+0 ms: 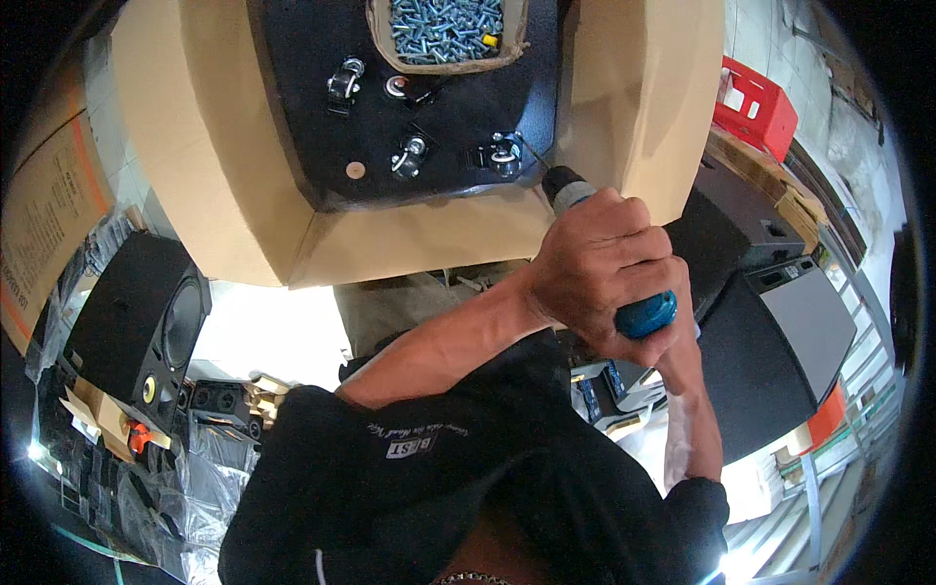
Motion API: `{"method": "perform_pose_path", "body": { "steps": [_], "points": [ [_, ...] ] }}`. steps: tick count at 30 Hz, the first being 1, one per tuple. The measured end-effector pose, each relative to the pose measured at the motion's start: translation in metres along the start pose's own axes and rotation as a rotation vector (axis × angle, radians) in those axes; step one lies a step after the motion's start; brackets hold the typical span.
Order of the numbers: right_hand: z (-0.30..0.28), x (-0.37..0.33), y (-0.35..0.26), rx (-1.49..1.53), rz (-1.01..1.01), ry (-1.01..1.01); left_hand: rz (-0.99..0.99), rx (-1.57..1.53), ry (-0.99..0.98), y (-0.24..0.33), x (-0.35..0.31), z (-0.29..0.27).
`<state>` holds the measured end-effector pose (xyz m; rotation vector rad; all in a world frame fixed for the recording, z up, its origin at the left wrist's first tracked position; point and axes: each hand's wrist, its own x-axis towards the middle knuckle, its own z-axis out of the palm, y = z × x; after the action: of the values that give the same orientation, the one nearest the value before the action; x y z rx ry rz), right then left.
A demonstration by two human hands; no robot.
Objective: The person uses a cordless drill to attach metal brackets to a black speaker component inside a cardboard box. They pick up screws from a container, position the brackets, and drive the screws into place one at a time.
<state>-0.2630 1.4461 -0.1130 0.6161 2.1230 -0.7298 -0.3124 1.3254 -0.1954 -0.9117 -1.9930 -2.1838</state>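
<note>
A blue and grey power drill (647, 315) is gripped by both hands. My left hand (597, 249) wraps over its body, fingers curled. Behind it and partly hidden, my right hand (675, 336) also closes around the drill. The long thin bit points up and left to a black swivel caster (505, 154) on a black panel (312, 146); whether its tip sits on a screw is too small to tell. Another caster (409, 156) stands left of it, a further caster (343, 86) farther away. A small round brown disc (355, 171) lies nearby.
An open cardboard carton (390, 239) surrounds the panel, its flaps spread. On the panel rests a small box (448, 68) of loose screws. Black speaker cabinets (136, 322) stand left, with more black cabinets (751, 361) right. A red crate (756, 107) is at far right.
</note>
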Motion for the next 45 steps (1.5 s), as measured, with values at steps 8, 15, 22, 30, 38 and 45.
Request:
{"method": "perform_pose_path", "body": {
  "steps": [8,15,22,30,38,45],
  "points": [
    [-0.007,0.003,0.005,0.009,-0.416,0.173,0.010,0.096,0.047,-0.002,0.003,-0.004],
    [0.014,-0.021,-0.016,0.177,-0.236,0.178,0.059,0.049,0.092,0.022,-0.017,-0.006],
    [0.017,-0.020,-0.001,0.130,-0.162,0.100,0.043,0.044,0.040,0.014,-0.016,-0.011],
    [0.019,-0.012,-0.009,0.116,-0.308,0.187,0.031,0.040,0.072,0.013,-0.019,-0.011],
    [0.008,-0.006,-0.017,0.059,-0.318,0.149,0.010,0.043,0.076,0.007,-0.008,-0.017],
    [-0.003,0.005,-0.034,0.010,-0.236,0.070,0.017,0.066,0.159,0.001,-0.007,-0.018]
  ]
}}
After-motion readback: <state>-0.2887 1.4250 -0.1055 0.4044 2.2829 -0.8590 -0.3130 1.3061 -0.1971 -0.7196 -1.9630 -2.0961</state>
